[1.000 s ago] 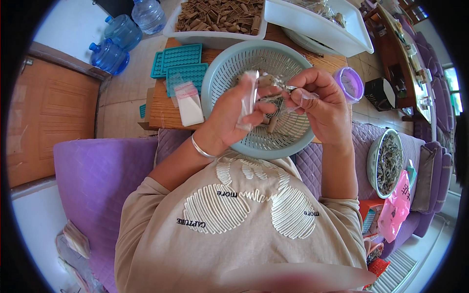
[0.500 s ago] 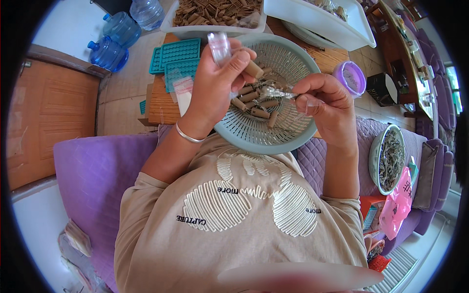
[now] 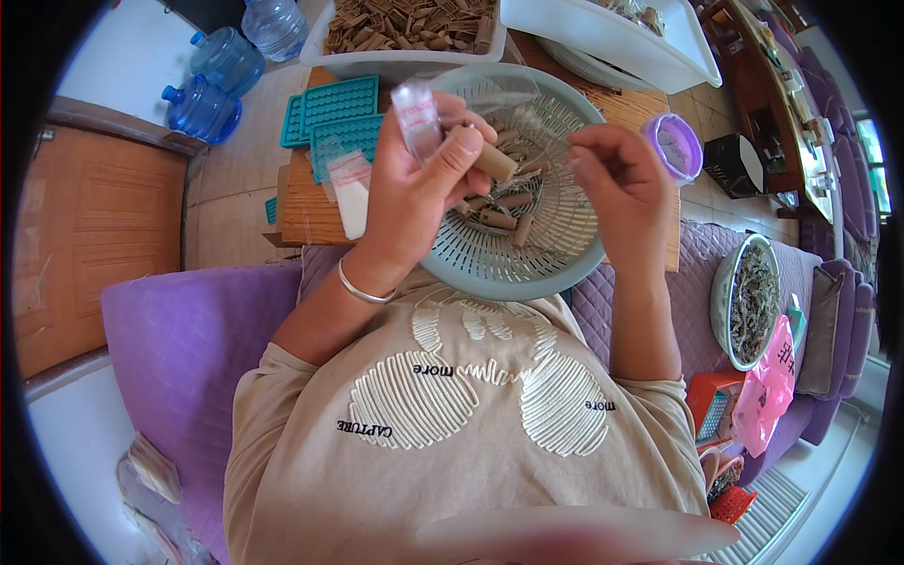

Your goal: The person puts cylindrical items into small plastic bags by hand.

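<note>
My left hand (image 3: 400,202) is closed around a brown cardboard tube (image 3: 494,162), which points out past the thumb over the basket. A folded clear plastic bag (image 3: 417,118) with pinkish-red stripes is also tucked into that hand, standing up along the fingers. Over the basket's right rim, my right hand (image 3: 629,184) is closed, thumb and forefinger pinched together; what they hold, if anything, cannot be made out. Below both hands sits the round grey-green slotted basket (image 3: 513,278). Several short brown tubes (image 3: 499,219) and clear film lie inside it.
Teal molded trays (image 3: 344,99) and a striped plastic bag (image 3: 350,193) lie left of the basket on the wooden table (image 3: 306,212). Behind stands a white bin (image 3: 405,61) of brown pieces. A purple-rimmed tub (image 3: 676,149) is at the right. A bowl (image 3: 723,301) rests on the sofa.
The crinkled silvery strip between my right fingers no longer shows there. My right hand has drawn slightly apart from the left. The tube in my left hand now sticks out further.
</note>
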